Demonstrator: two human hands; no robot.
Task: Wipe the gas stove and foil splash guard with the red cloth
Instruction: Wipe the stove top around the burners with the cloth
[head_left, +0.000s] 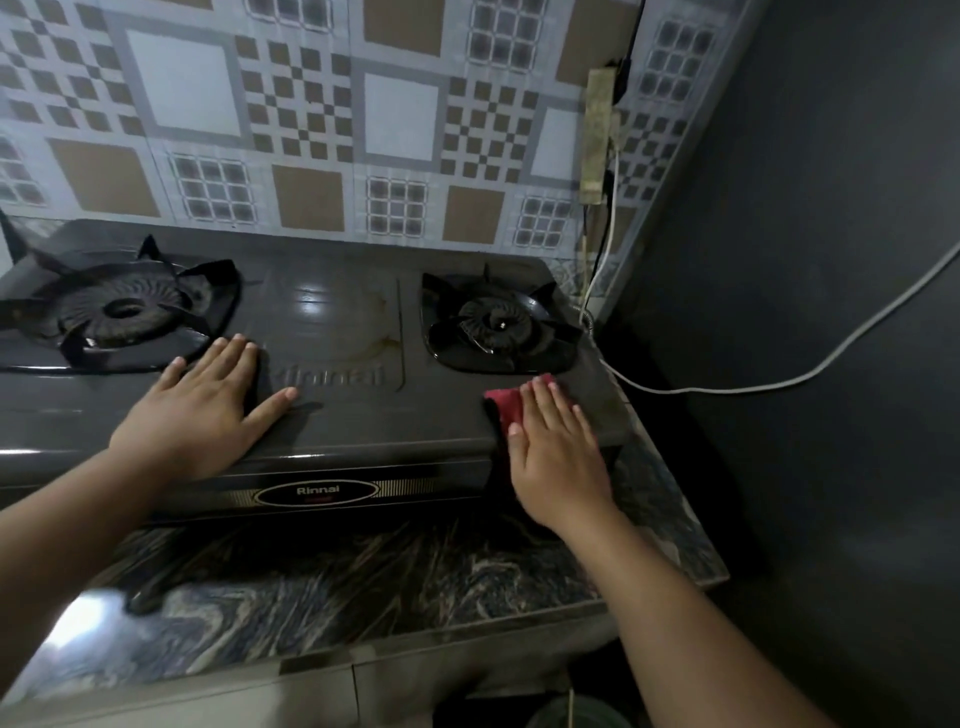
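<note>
A dark two-burner gas stove (332, 312) sits on a marbled counter. Its left burner (122, 309) and right burner (498, 322) have black pan supports. My left hand (208, 405) rests flat with straight fingers on the stove top, just right of the left burner. My right hand (556, 447) presses flat on the red cloth (506, 402) at the stove's front right corner, below the right burner. Most of the cloth is hidden under the palm. The patterned foil splash guard (311, 119) covers the wall behind the stove.
The marbled counter (363, 577) runs in front of the stove, its edge close on the right. A white cable (779, 382) trails from the wall past the stove's right side. A power strip (597, 135) hangs on the wall. A dark wall (831, 260) stands at right.
</note>
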